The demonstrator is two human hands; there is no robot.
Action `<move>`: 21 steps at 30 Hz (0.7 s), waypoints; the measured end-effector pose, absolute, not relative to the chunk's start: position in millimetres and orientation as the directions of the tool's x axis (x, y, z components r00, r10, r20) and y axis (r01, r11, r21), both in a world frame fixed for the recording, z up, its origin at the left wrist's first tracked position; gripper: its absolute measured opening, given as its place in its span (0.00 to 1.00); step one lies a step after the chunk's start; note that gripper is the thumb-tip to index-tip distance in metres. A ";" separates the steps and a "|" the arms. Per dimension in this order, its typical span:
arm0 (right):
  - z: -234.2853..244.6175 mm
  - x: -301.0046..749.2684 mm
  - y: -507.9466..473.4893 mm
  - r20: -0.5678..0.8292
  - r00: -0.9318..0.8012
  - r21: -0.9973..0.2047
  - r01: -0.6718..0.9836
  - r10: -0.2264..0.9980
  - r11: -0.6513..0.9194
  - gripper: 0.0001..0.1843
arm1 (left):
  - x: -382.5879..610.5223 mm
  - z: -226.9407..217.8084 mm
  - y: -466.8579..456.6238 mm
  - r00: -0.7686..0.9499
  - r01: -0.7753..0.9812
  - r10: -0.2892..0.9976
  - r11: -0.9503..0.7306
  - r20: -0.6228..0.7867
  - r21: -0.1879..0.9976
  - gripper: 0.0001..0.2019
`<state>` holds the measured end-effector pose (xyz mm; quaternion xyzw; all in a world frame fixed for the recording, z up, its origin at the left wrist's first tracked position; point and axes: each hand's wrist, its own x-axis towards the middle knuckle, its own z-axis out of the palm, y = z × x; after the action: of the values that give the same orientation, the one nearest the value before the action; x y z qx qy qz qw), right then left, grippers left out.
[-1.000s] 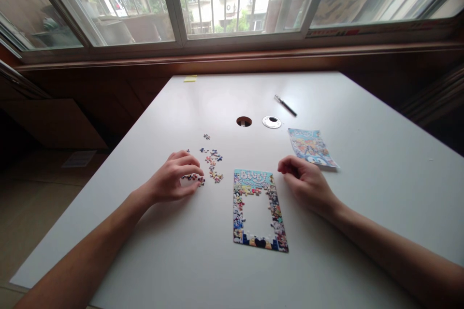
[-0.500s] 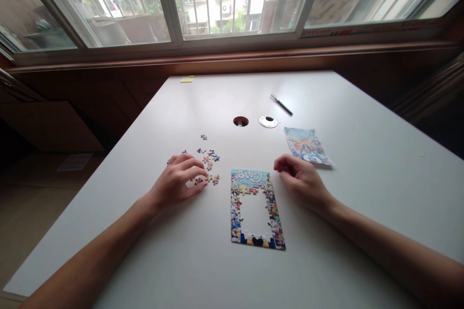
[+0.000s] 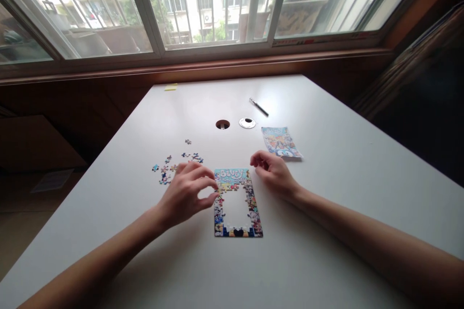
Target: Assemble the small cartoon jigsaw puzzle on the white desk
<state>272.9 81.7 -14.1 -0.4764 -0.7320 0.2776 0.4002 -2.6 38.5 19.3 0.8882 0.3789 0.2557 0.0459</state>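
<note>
A partly assembled jigsaw puzzle lies on the white table, its border joined around a bare middle. My left hand is at the puzzle's upper left edge, thumb and forefinger brought together in a pinch. Whatever lies between those fingertips blends with the printed border and cannot be made out. Loose jigsaw pieces are scattered beyond and left of this hand, some partly hidden by it. My right hand rests just right of the puzzle, fingers loosely curled, with nothing visible in them.
A small printed picture sheet lies beyond my right hand. Farther back are a black pen, a round metal cover and a cable hole. One separate piece lies left of the hole. A yellow note marks the far edge.
My left hand has moved right, from among the loose pieces to the puzzle's left edge. My right hand stays beside the puzzle. The whole view has shifted, so the table things appear farther left.
</note>
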 end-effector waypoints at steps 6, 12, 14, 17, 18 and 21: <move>-10.2 271.0 78.6 0.372 -0.352 -0.700 0.501 0.859 0.509 0.14 | 48.6 3.6 54.1 0.616 0.619 0.665 -0.740 0.423 0.263 0.03; -10.3 268.4 78.1 0.372 -0.474 -0.626 0.507 0.798 0.593 0.14 | 52.5 -5.8 58.0 0.628 0.595 0.660 -0.749 0.412 0.292 0.03; -11.3 268.4 78.2 0.372 -0.482 -0.611 0.516 0.793 0.600 0.12 | 53.5 -6.4 57.1 0.634 0.591 0.654 -0.754 0.413 0.287 0.02; -12.3 268.6 78.1 0.381 -0.492 -0.596 0.517 0.783 0.615 0.11 | 54.2 -6.9 56.8 0.640 0.579 0.640 -0.766 0.426 0.280 0.02; -12.4 268.6 78.2 0.383 -0.495 -0.593 0.516 0.780 0.618 0.11 | 54.0 -7.0 56.9 0.642 0.575 0.635 -0.769 0.430 0.278 0.02; -12.7 268.4 78.4 0.385 -0.498 -0.590 0.514 0.777 0.623 0.11 | 52.9 -6.9 57.5 0.648 0.569 0.623 -0.778 0.438 0.266 0.02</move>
<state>268.4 78.4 -12.7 -0.3836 -0.8412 0.2038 0.3220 52.9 57.5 -6.9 0.9062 0.3289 0.2608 0.0522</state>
